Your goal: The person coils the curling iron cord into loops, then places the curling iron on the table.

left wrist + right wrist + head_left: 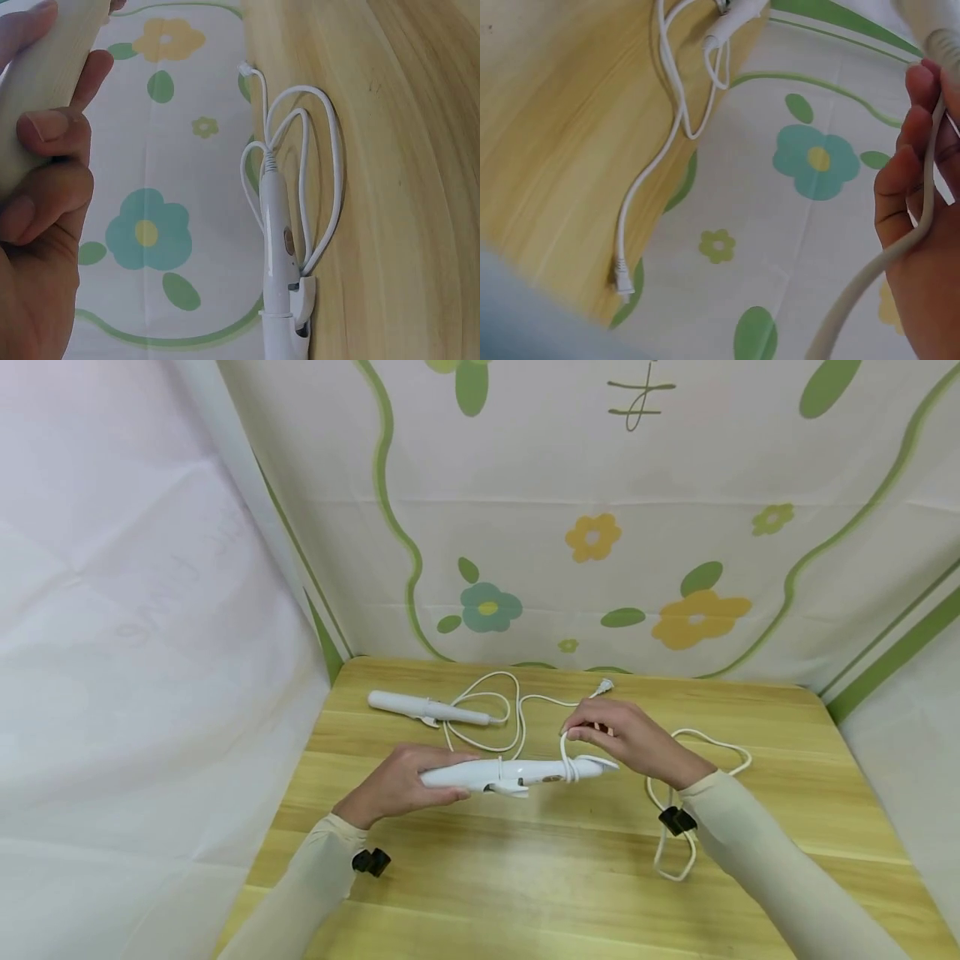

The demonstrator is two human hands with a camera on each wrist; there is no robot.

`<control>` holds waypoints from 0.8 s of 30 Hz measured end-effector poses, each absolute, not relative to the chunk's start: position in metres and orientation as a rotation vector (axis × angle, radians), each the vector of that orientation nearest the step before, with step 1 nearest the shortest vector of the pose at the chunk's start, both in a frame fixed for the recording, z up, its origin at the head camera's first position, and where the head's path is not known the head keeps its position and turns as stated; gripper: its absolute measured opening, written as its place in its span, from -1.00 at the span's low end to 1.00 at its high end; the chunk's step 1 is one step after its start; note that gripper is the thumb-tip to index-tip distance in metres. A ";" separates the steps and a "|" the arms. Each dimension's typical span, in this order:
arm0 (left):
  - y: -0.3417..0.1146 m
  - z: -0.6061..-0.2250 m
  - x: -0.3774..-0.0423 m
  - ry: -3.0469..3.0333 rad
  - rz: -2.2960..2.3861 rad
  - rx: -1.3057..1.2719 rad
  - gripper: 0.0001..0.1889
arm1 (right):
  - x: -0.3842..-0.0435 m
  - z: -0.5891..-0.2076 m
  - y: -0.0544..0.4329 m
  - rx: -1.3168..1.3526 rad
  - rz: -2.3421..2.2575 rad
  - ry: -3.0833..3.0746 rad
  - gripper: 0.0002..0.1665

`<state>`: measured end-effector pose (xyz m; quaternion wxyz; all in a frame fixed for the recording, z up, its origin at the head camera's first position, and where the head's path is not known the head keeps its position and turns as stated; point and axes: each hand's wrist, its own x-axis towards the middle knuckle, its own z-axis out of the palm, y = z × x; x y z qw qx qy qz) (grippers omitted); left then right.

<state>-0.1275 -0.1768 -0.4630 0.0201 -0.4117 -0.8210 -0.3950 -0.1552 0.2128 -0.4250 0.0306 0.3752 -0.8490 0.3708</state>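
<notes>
In the head view my left hand [401,787] grips one end of a white curling iron [540,770], held level above the table. My right hand [633,739] pinches its white cord [565,745] near the other end, where loops of cord circle the handle. The rest of that cord [738,752] runs behind my right wrist and lies on the tabletop. In the left wrist view my curled fingers [56,135] wrap the pale barrel [49,82]. In the right wrist view the cord [885,259] crosses my right palm.
A second white curling iron [401,702] lies on the wooden table [450,893] toward the back left. Its cord [517,718] spreads in loose loops, ending in a plug [602,687] near the back edge. Flower-printed cloth [525,460] walls the back, with white cloth [150,693] at left.
</notes>
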 end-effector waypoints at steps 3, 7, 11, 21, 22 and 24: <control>-0.176 -0.464 -0.127 -2.522 -1.306 -1.294 -0.50 | -0.155 -0.431 0.214 1.166 1.248 -2.636 -0.75; -0.176 -0.466 -0.125 -2.479 -1.415 -1.297 -0.52 | -0.151 -0.442 0.214 1.151 1.463 -2.627 -0.69; -0.174 -0.472 -0.124 -2.465 -1.519 -1.237 -0.53 | -0.145 -0.458 0.211 1.083 1.658 -2.563 -0.71; -0.167 -0.478 -0.121 -2.562 -1.687 -0.983 -0.52 | -0.122 -0.491 0.202 0.795 1.874 -2.482 -0.67; -0.167 -0.478 -0.120 -2.573 -1.712 -0.940 -0.52 | -0.120 -0.495 0.201 0.758 1.897 -2.500 -0.69; -0.166 -0.477 -0.120 -2.582 -1.757 -0.863 -0.52 | -0.115 -0.500 0.198 0.687 1.959 -2.538 -0.68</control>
